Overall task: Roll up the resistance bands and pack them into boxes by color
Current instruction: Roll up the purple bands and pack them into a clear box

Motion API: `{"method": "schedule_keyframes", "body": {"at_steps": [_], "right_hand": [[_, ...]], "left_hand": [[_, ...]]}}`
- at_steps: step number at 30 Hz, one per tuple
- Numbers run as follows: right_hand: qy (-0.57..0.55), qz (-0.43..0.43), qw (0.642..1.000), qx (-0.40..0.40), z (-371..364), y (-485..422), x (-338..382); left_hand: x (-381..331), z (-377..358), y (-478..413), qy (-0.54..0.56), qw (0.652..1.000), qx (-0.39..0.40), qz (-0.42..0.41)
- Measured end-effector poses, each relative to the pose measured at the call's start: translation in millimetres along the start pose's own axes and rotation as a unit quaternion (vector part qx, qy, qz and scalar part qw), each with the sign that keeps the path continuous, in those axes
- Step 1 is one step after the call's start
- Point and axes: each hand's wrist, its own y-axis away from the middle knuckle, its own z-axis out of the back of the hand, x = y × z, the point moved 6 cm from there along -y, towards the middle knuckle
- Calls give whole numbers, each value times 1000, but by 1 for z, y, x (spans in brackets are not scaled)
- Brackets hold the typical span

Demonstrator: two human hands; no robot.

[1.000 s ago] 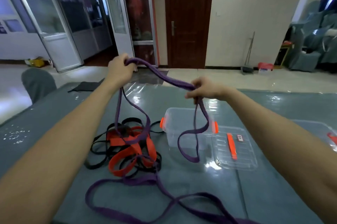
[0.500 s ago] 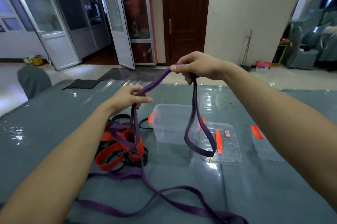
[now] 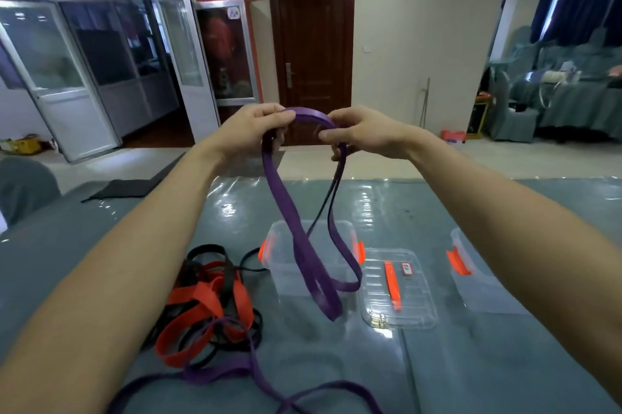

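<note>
Purple band hangs high over the desk, pinched by the curled fingers of the left hand and right hand, its doubled loops dangling before the clear box, probably to free slack from the red and black pile before rolling.

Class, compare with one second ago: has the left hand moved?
Yes. The left hand has shifted right, up to the left edge of the brown door, closer to the right hand on the purple resistance band.
</note>
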Motion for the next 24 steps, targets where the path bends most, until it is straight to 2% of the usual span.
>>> {"method": "schedule_keyframes", "body": {"at_steps": [3,6,11,17,20,24], "right_hand": [[12,31,998,-62,11,-2,15],[-7,35,996,-82,20,-2,16],[-87,-22,994,-64,-9,12,-35],[-117,-61,987,-95,-88,29,-101],[-154,-76,974,-147,-113,36,-118],[-184,-107,958,-193,-140,38,-135]], "left_hand": [[-12,-14,-9,-31,999,43,3],[-23,-27,-20,-41,997,61,-14],[-36,-38,-40,73,996,16,-52],[-49,-63,-45,221,973,36,-55],[-59,-85,-39,216,974,55,-49],[-66,-105,-30,178,981,40,-60]]}}
